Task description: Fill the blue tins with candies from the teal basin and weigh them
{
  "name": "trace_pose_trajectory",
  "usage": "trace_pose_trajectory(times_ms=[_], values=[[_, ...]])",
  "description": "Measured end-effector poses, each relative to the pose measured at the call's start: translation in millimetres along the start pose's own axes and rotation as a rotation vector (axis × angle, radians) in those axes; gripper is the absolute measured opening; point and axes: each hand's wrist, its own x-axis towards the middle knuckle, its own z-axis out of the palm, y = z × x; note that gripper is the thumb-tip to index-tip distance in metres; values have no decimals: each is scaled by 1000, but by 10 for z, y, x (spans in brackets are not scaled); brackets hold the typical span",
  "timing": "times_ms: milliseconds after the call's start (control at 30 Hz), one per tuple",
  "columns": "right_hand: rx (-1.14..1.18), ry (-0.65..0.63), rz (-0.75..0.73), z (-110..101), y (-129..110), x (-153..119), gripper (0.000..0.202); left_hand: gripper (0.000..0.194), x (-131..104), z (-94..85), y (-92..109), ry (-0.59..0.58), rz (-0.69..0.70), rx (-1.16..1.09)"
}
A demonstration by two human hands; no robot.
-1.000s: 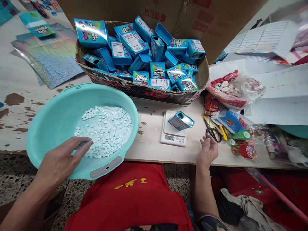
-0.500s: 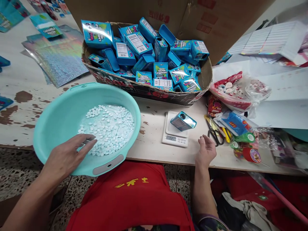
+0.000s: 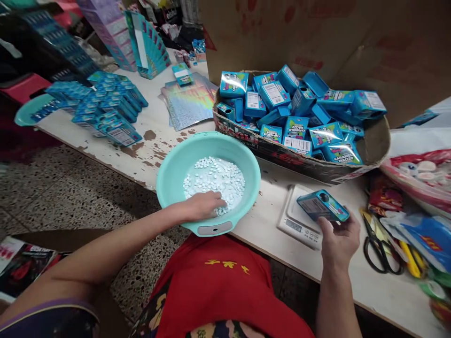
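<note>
Inside the turquoise basin [image 3: 169, 164], my left hand [image 3: 203, 205] reaches palm down, its fingers curled into the small white round candies [image 3: 232, 180]. The fingertips are partly hidden, and candies lie against them. My right hand [image 3: 340, 234] grips a blue candy box [image 3: 322, 205] by its right end, thumb in front and fingers behind. This box is tilted, with the dark round opening in its top showing. Under it is a white kitchen scale [image 3: 299, 218]; whether the box still touches the plate I cannot tell.
A cardboard tray [image 3: 299, 171] full of blue boxes stands behind the scale. Scissors [image 3: 378, 249] and a yellow cutter [image 3: 410, 260] lie at the right. Silvery holographic sheets [image 3: 186, 105] and a heap of blue boxes [image 3: 105, 105] are at the left.
My right hand has moved from beside the scale onto the blue candy box and gripped it. My left hand has lowered into the white candies. The view has swung left.
</note>
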Motion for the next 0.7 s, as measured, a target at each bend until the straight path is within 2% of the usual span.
trace_pose_trajectory(times_ms=[100,167,333,400,467,533,600,633,700], values=[[-98,29,72,104,-127,78,69,24,33,13,71,-63,60,92],[-113,69,83,132,-192,101,61,22,10,36,35,-73,52,105],[-93,68,-34,193,-433,48,53,15,-99,34,-206,40,-69,-25],[-96,-4,-83,275,-605,-14,50,13,-162,-61,-251,152,-125,-124],[-84,-137,-129,404,-807,-94,49,13,-243,-236,-201,338,-126,-253],[-70,-295,-196,562,-1018,-190,46,15,-330,-463,-46,571,-47,-366],[-61,-439,-280,722,-1209,-292,41,17,-391,-684,168,780,84,-386],[-59,-503,-318,795,-1289,-342,38,17,-405,-776,272,851,152,-353],[-51,-600,-377,911,-1401,-427,35,20,-405,-904,426,899,243,-221]])
